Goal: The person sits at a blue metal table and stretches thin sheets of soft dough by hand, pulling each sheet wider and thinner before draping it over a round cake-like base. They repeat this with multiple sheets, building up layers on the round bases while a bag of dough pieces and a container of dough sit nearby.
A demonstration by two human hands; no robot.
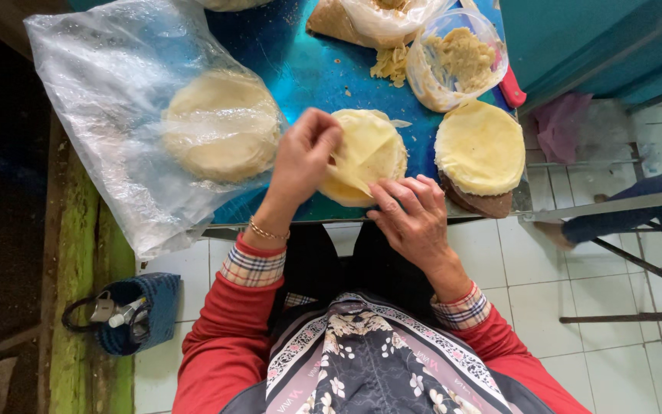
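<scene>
1. Right now you are peeling one thin, pale yellow wrapper sheet (pixel 368 146) off the small stack (pixel 346 190) lying at the near edge of the blue table (pixel 300 69), directly in front of you.
2. Your left hand (pixel 304 157) is closing its fingertips in a pinch on the sheet's left edge and lifting it; judging by how thin it looks, you are better off drawing it up slowly and low so it does not tear.
3. Your right hand (pixel 411 218) is lying mostly open, fingers spread and pressing on the near rim of the stack; it is gripping nothing, only holding the lower sheets down.
4. You are doing well to keep those right fingertips just beside the lifting edge, so only one sheet is coming away.
5. To your right, a second pile of rounds (pixel 480 149) is sitting on a brown base, well apart from your hands.
6. To your left, more rounds are resting inside a clear plastic bag (pixel 116 115).
7. Beyond the stack, a clear bag of crumbly filling (pixel 457 61) is lying open, with crumbs scattered near it.
</scene>
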